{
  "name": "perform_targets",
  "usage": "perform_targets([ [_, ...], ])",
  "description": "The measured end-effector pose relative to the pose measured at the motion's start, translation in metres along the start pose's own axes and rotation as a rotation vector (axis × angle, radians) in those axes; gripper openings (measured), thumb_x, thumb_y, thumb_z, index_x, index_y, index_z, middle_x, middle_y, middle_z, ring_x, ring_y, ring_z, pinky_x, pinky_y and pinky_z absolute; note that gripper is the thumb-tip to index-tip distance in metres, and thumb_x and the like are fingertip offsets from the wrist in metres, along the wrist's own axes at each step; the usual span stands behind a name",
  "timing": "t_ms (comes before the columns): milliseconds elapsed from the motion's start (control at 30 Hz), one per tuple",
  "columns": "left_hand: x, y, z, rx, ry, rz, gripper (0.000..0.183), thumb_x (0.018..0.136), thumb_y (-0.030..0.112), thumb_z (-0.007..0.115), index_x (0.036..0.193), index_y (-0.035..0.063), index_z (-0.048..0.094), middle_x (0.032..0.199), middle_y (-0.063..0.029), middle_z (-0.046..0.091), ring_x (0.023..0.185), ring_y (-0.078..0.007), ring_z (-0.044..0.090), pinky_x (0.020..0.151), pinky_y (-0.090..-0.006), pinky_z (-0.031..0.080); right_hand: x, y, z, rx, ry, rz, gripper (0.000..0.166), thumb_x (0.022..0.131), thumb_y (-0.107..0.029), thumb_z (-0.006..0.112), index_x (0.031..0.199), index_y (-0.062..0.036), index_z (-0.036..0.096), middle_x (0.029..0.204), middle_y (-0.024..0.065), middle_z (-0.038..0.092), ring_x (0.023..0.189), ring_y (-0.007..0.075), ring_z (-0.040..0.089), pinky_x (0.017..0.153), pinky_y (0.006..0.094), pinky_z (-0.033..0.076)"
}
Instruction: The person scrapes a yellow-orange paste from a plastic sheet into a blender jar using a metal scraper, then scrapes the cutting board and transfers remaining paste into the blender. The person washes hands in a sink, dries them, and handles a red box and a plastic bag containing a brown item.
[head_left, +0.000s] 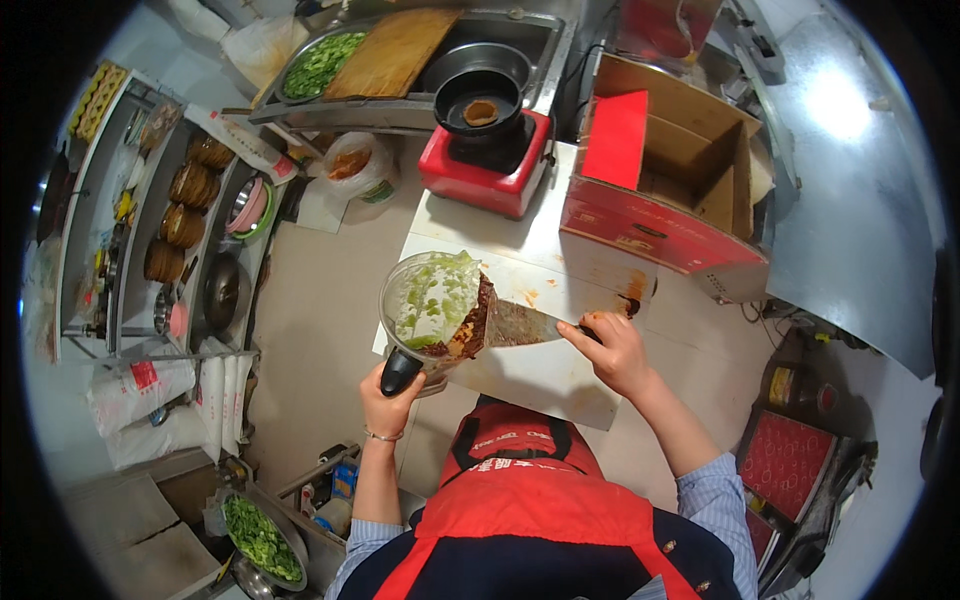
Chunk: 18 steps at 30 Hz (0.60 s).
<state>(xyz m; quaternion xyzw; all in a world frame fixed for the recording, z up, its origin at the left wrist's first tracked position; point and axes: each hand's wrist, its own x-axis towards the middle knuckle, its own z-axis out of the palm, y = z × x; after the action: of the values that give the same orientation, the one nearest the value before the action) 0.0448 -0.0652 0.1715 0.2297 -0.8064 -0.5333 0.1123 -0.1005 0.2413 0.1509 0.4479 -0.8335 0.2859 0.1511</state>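
My left hand (388, 401) grips the black handle of a clear blender jug (401, 300), which is tilted above a white work table (525, 375). Pale green, chopped pieces stick inside the jug, and a dark red-brown paste lies along its right side. My right hand (616, 354) holds the handle of a broad metal scraper or cleaver (521, 322). Its smeared blade reaches left to the paste at the jug's edge. Orange-red smears (637, 285) mark the table beyond my right hand.
A red blender base or burner (480, 176) carrying a black bowl (450, 101) stands at the table's far end. To its right is an open red cardboard box (637, 217). Behind are a metal sink (555, 37), a wooden board (390, 56) and chopped greens (322, 64). Shelves (131, 225) stand left.
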Motion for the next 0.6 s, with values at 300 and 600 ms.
perform_targets([
  [300, 0.007, -0.009, -0.009, -0.122, 0.057, -0.005, 0.011, 0.073, 0.005, 0.068, 0.078, -0.0002, 0.058, 0.06, 0.0004, 0.053, 0.048, -0.0063, 0.046, 0.044, -0.0218, 0.034, -0.137, 0.019, -0.008, 0.467, -0.02, 0.891, 0.031, 0.081, -0.008, 0.057, 0.112, -0.0085, 0.061, 0.081, 0.0081, 0.058, 0.073, 0.0239, 0.056, 0.067, 0.0327, 0.045],
  [600, 0.008, -0.022, -0.003, -0.084, 0.047, 0.008, 0.016, 0.073, 0.009, 0.071, 0.076, 0.0013, 0.058, 0.06, 0.0012, 0.052, 0.05, -0.0059, 0.046, 0.045, -0.0216, 0.036, -0.195, 0.072, -0.024, 0.115, -0.323, 1.212, 0.031, 0.083, -0.025, 0.057, 0.11, -0.0128, 0.063, 0.084, 0.0138, 0.066, 0.076, 0.0289, 0.063, 0.069, 0.0359, 0.048],
])
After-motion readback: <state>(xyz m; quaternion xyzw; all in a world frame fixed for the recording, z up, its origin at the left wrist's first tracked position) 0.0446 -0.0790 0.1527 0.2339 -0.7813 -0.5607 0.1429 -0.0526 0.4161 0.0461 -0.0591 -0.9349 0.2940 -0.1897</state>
